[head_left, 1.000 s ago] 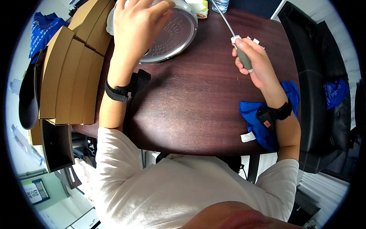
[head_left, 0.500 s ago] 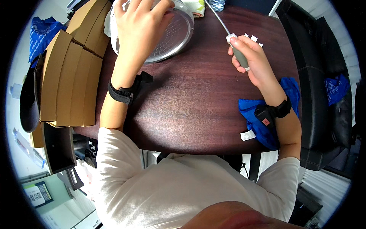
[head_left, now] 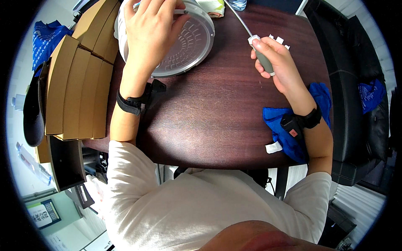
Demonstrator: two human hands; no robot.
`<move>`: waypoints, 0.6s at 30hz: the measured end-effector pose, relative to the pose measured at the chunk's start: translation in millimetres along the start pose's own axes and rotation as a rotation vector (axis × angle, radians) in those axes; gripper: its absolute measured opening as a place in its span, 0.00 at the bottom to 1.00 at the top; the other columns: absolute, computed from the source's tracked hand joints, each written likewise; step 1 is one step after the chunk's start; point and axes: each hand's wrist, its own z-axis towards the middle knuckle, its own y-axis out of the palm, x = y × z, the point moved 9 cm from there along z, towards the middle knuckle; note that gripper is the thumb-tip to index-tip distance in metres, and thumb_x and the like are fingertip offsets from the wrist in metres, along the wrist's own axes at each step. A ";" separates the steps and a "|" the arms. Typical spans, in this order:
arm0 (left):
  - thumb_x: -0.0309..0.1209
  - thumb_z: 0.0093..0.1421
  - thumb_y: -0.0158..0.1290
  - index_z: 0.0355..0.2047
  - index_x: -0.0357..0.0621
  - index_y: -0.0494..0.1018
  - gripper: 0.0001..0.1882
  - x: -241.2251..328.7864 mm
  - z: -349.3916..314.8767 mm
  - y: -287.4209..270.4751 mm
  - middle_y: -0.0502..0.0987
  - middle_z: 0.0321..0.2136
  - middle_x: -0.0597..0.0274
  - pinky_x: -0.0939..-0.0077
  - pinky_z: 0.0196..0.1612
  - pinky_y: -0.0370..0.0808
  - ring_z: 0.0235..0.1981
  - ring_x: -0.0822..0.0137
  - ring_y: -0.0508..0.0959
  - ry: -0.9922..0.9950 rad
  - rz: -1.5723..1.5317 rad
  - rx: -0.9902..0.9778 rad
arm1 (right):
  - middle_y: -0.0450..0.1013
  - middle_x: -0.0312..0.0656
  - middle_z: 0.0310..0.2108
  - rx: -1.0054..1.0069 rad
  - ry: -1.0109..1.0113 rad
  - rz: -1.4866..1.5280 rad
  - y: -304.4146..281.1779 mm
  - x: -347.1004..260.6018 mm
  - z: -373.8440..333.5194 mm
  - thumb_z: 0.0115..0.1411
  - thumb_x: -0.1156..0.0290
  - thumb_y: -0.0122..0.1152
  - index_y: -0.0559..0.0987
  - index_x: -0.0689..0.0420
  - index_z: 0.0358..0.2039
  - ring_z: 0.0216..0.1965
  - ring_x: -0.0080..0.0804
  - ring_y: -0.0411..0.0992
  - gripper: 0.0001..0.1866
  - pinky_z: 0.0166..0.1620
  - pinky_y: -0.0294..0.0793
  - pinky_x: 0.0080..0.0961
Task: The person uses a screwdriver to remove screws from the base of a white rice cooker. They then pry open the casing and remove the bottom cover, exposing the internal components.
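My right hand (head_left: 276,62) is wrapped round the grey-green handle of a screwdriver (head_left: 264,60), above the right side of the table. Its long metal shaft points away and slightly left, and the tip is out of the picture. At the upper left, my left hand (head_left: 153,23) reaches over a round, clear-and-white plastic container (head_left: 184,52) with a ridged pattern on its face. The left fingers are bent and closed at its far part, with the thumb near a small dark spot; the fingertips' exact hold is partly hidden.
Brown cardboard boxes (head_left: 79,90) line the table's left side. A blue cloth (head_left: 274,119) with a white tag lies under my right forearm. Small white pieces (head_left: 279,40) sit beyond my right hand. A clear bottle (head_left: 238,4) and a folded cloth (head_left: 214,7) stand at the far edge.
The round container has tilted and its near rim has come a little closer to me, along with a slight shift of my left hand. My right hand holds the screwdriver almost still.
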 end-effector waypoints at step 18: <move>0.34 0.56 0.60 0.35 0.49 0.75 0.08 -2.8 -1.8 1.2 0.81 0.39 0.68 0.64 0.48 0.70 0.37 0.62 0.80 -0.030 -0.028 0.021 | 0.70 0.35 0.26 -0.010 -0.017 -0.052 -0.1 -0.3 0.3 0.65 0.56 0.57 0.74 0.59 0.33 0.18 0.14 0.65 0.17 0.15 0.57 0.09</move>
